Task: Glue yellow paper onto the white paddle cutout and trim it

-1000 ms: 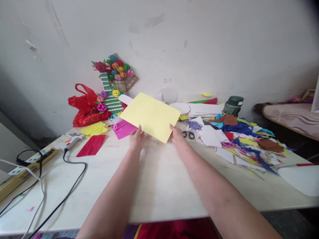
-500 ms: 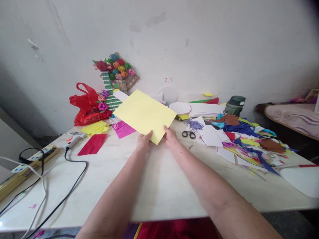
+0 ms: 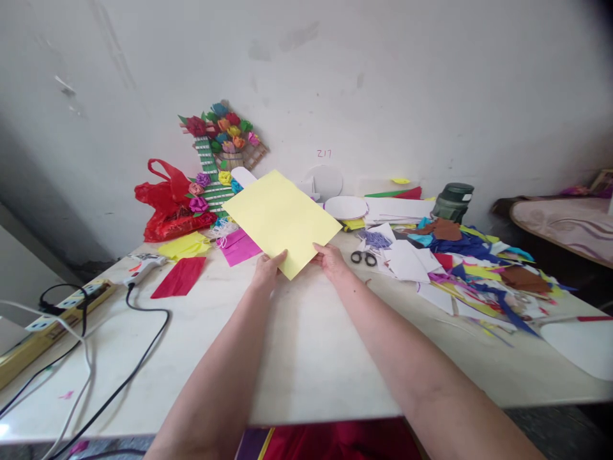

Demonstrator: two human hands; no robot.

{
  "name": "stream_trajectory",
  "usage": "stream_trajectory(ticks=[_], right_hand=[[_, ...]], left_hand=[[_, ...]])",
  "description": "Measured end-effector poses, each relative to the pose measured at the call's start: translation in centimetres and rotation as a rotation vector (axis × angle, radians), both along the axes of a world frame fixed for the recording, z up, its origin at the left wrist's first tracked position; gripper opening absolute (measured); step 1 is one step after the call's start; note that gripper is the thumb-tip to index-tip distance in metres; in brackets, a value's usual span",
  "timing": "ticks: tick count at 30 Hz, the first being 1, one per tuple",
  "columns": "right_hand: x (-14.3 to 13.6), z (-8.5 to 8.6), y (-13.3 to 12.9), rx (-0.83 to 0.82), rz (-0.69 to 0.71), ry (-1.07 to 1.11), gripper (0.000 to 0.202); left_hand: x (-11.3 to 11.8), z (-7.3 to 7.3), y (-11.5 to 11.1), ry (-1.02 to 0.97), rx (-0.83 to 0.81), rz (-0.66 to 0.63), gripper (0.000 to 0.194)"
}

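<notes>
Holding a yellow sheet above the worktop with both hands, broad face up, one corner pointing at me. Clock is centred on the sheet, 12 = wall.

Left hand at 7, closed on the sheet's lower left edge: thumb on top, fingers underneath and mostly hidden. Right hand at 4, pinching the lower right edge, thumb on top. Near corner sits between the two, at 6. Can't tell if the far edge touches anything.

Left side: magenta paper at 8, partly covered by the sheet from this view; red paper further out at 8. Red plastic bag at 9, just beside the flower-covered panel, which is at 10 to 11. Power strip well out at 8.

Right side: black-handled scissors near my right hand, at 4. White oval at 2 to 3. Scrap pile well apart at 3 to 4, dark green jar behind it at 3.
</notes>
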State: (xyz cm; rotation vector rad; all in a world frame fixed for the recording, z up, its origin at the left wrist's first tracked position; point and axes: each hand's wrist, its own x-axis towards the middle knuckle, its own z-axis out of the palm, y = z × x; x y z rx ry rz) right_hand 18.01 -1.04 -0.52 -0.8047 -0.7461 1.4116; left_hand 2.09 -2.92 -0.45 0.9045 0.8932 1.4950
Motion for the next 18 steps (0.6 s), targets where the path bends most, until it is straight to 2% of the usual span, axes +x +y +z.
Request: stream_trajectory(ticks=[11, 18], right_hand=[[-0.1, 0.4, -0.3, -0.010, -0.035, -0.020, 0.017], [-1.2, 0.6, -0.8, 0.010, -0.059, 0.045, 0.021]], left_hand=[[-0.5, 0.2, -0.1, -0.075, 0.003, -0.047, 0.032], [0.4, 0.3, -0.4, -0.134, 0.004, -0.046, 0.037]])
